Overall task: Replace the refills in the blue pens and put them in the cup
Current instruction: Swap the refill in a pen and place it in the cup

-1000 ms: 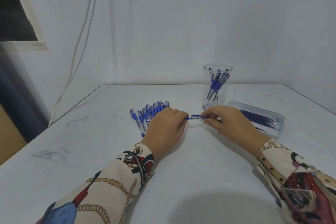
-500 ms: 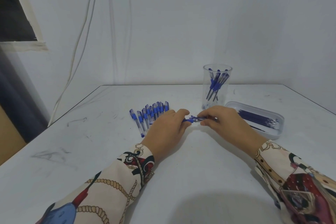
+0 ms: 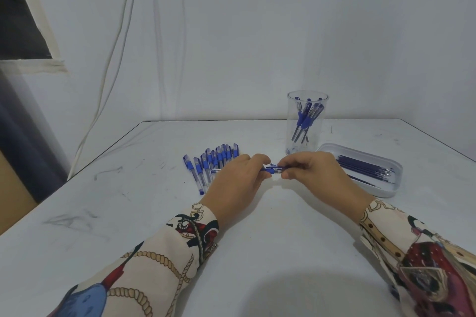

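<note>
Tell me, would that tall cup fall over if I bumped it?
Probably, yes. The cup is tall and narrow, so it looks apt to tip. Its clear walls suggest light plastic, and the pens lean to one side inside. It may also slide on the smooth table.

No readable text, no labels, no brands, no numbers anywhere

Pens [image 3: 210, 162] left on table [image 3: 257, 252], cup [image 3: 306, 123] behind tray [image 3: 386, 188], right.

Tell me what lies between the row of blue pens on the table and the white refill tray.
In the head view: both hands, left hand and right hand, gripping one blue pen between them.
</note>
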Motion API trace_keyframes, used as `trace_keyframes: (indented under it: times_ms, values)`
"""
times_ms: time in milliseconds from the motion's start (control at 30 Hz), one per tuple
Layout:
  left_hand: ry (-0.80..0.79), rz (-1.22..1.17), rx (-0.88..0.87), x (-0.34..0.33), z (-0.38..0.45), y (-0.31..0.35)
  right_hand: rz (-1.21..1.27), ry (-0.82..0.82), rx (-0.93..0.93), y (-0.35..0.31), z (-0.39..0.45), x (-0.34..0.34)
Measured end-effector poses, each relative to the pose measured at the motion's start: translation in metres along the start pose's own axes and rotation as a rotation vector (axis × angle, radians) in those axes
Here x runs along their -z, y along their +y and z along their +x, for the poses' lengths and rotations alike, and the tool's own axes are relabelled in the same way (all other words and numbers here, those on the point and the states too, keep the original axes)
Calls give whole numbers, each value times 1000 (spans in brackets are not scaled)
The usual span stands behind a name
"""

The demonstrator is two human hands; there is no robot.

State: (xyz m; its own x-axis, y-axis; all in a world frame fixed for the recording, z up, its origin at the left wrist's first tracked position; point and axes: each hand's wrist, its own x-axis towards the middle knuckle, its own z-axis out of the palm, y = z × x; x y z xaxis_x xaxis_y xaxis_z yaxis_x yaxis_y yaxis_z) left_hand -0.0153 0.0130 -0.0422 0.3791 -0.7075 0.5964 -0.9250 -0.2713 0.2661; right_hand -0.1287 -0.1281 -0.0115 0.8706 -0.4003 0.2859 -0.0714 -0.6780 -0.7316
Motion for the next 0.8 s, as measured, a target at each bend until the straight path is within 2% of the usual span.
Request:
trace_keyframes:
  times_ms: [433, 600, 700, 800]
  values:
    - [10, 20, -17, -1, 1, 4, 26, -3, -17, 2, 0, 1]
    - [81, 118, -165, 0, 7, -4, 247, 49, -57, 3, 3, 5]
    - [114, 111, -173, -1, 10, -6, 465, 70, -109, 3, 3, 5]
    - [141, 97, -149, 3, 14, -4, 522, 170, -103, 1, 6, 9]
